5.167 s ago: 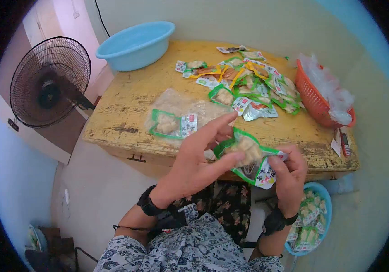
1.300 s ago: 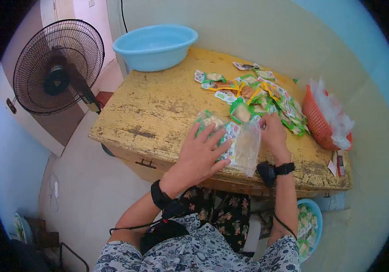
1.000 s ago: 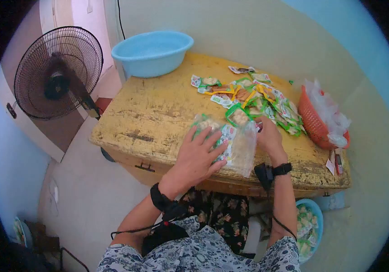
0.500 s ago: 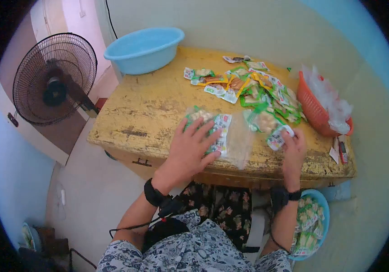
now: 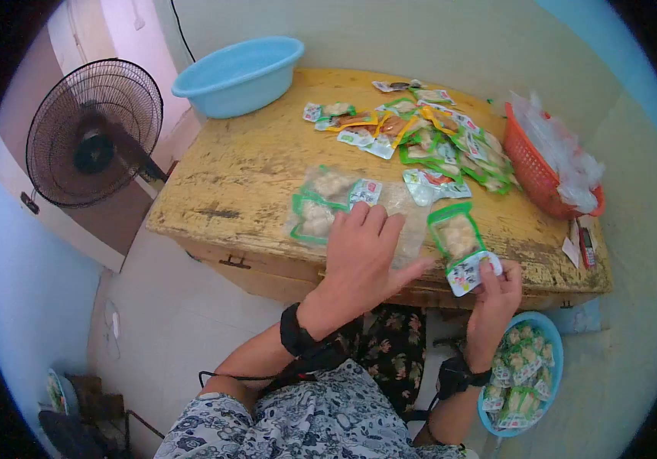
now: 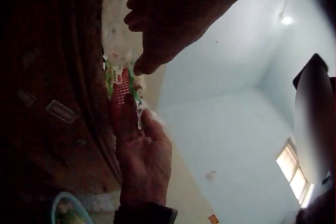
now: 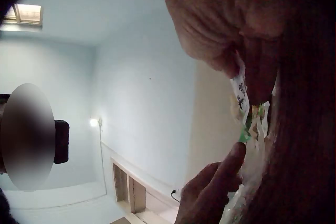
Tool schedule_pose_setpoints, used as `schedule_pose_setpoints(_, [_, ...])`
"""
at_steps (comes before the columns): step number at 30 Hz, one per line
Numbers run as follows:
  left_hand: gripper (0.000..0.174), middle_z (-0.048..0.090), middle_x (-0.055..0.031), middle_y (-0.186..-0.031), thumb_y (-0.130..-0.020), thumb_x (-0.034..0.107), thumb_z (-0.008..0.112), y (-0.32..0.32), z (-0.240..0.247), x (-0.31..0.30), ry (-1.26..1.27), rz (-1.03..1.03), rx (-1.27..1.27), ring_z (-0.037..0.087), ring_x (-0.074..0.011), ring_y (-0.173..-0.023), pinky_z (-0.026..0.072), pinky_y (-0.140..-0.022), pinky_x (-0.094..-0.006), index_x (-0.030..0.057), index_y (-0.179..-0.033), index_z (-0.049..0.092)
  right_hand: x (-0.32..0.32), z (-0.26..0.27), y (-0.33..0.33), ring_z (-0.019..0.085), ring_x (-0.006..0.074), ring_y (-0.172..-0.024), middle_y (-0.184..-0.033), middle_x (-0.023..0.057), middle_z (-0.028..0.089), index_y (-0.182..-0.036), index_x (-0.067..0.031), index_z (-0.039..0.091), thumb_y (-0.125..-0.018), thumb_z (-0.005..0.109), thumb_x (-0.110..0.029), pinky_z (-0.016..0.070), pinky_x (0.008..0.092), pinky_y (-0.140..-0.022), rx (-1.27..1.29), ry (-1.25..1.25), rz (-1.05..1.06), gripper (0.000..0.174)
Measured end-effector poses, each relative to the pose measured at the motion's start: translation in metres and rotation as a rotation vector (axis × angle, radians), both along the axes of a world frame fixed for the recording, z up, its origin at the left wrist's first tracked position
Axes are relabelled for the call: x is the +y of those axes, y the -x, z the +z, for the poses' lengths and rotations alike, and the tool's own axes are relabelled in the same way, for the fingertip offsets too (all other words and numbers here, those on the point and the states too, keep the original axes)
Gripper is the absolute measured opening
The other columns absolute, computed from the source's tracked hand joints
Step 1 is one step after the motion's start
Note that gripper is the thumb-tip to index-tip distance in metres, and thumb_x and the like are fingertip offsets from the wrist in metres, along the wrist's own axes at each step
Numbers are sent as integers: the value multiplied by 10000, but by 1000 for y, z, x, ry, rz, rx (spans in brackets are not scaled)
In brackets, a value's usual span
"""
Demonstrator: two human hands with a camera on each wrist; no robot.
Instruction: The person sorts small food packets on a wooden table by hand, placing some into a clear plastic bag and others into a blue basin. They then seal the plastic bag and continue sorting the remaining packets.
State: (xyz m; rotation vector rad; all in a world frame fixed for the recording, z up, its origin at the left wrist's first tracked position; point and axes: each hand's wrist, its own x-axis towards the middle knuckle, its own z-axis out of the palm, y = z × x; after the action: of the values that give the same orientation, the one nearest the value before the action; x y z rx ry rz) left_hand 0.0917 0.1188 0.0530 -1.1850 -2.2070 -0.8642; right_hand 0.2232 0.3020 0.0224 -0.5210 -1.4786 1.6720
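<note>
My right hand [image 5: 497, 300] pinches the white printed end of a small green-edged food packet [image 5: 457, 233] between thumb and fingers. Pale chunks show through its clear window. To its left, a clear plastic bag [image 5: 406, 205] lies flat on the yellow table [image 5: 244, 172], with two similar packets [image 5: 331, 184] side by side in it. Over the bag's near edge is my left hand [image 5: 363, 258], its thumb stretched toward the held packet. In the right wrist view, the packet's printed end [image 7: 240, 92] hangs from the right hand's fingers.
A heap of green- and yellow-edged packets [image 5: 428, 141] lies at the back. A red basket [image 5: 531, 161] holding clear bags stands right, a phone [image 5: 586, 249] near it. A blue basin [image 5: 240, 80] stands back left; another tub [image 5: 556, 375] with packets is below the table.
My right hand has drawn a packet from the heap toward the front edge. My left hand has slid right from the packets in the bag. Earlier, the bag showed only one packet inside.
</note>
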Motion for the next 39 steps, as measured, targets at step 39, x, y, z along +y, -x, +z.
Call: schedule_pose_setpoints(39, [276, 599, -76, -830, -786, 36, 711, -23, -4, -12, -310, -264, -32, 639, -270, -675, 517, -554, -376, 57, -1061, 700, -65, 32, 79, 603, 122, -856, -948, 16, 625, -1124, -37, 597, -951, 672, -79, 513, 288, -762, -168, -57, 543, 193])
